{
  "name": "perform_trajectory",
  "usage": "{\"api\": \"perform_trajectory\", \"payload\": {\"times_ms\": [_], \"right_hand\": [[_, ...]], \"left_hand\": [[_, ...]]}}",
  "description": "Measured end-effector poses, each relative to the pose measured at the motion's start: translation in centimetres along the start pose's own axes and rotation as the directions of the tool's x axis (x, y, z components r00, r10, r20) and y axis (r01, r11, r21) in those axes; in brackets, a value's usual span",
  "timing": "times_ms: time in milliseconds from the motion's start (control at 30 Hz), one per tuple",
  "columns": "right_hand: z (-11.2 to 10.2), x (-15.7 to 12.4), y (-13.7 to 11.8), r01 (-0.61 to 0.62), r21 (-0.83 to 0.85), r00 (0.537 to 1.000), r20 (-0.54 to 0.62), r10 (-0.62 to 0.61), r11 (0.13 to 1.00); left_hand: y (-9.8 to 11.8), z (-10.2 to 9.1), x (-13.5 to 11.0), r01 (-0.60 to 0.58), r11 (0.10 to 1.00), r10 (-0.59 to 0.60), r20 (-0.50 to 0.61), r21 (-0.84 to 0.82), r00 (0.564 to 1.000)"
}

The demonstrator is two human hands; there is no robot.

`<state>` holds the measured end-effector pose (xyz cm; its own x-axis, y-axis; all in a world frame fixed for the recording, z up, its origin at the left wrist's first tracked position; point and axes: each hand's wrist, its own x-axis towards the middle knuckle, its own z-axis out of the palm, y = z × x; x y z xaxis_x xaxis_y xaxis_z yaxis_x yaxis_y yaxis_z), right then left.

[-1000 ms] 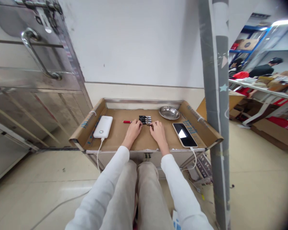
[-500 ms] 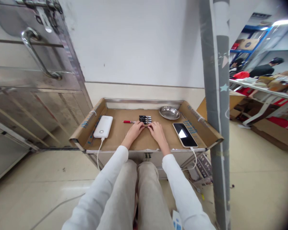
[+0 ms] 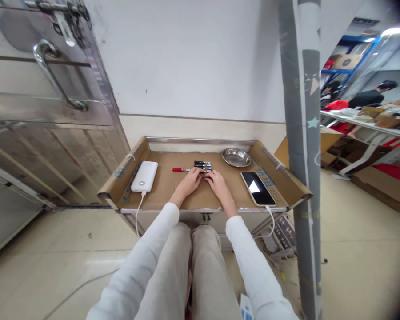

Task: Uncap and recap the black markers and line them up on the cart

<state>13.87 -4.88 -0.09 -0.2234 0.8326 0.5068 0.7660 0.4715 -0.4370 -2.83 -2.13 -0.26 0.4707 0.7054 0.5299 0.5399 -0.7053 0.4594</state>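
My left hand (image 3: 190,181) and my right hand (image 3: 216,183) meet over the middle of the cardboard-lined tabletop (image 3: 173,156), fingertips pinched close together. A small dark strip shows between them; what it is I cannot make out. Just beyond the fingertips lie several black pens (image 3: 202,164) side by side, their near ones partly covered by my left fingers. A red pen (image 3: 178,169) points out to the left of this row, its right end by the black pens.
A white power bank (image 3: 144,176) with a cable lies at left. At right are a phone (image 3: 258,188) with a cable and a round metal dish (image 3: 236,157). Raised cardboard sides (image 3: 280,171) edge the table; a grey wrapped post (image 3: 305,155) stands beside it.
The left fingers have shifted up slightly toward the pens and cover more of the near ones. The right hand has hardly moved. The whole view has drifted a little.
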Motion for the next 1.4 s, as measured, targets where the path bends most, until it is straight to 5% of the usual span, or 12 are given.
{"api": "perform_trajectory", "payload": {"times_ms": [200, 367, 667, 800, 1033, 1400], "right_hand": [[-0.6, -0.4, -0.4, -0.135, -0.089, 0.983, -0.138, 0.122, 0.987], [-1.2, -0.7, -1.0, -0.229, -0.191, 0.965, -0.176, 0.196, 0.954], [-1.4, -0.3, -1.7, -0.086, -0.163, 0.995, -0.057, 0.078, 0.983], [-1.1, 0.0, -1.9, 0.060, -0.038, 0.996, 0.070, -0.058, 0.997], [-0.3, 0.6, -0.8, -0.044, -0.164, 0.997, -0.067, 0.033, 0.985], [-0.1, 1.2, -0.3, -0.156, -0.375, 0.988, -0.060, 0.144, 0.914]], "left_hand": [[0.9, -0.7, -0.1, 0.002, 0.983, -0.017, 0.081, 0.186, 0.997], [1.4, -0.9, -0.2, 0.071, 0.961, -0.085, 0.044, 0.267, 0.995], [1.0, -0.8, 0.0, 0.020, 0.979, -0.016, -0.025, 0.201, 1.000], [1.4, -1.1, 0.0, 0.130, 0.945, -0.103, -0.106, 0.299, 0.989], [1.7, -1.4, -1.0, 0.457, 0.730, -0.273, -0.396, 0.509, 0.877], [1.4, -1.0, -0.7, 0.490, 0.698, -0.370, -0.323, 0.522, 0.871]]}}
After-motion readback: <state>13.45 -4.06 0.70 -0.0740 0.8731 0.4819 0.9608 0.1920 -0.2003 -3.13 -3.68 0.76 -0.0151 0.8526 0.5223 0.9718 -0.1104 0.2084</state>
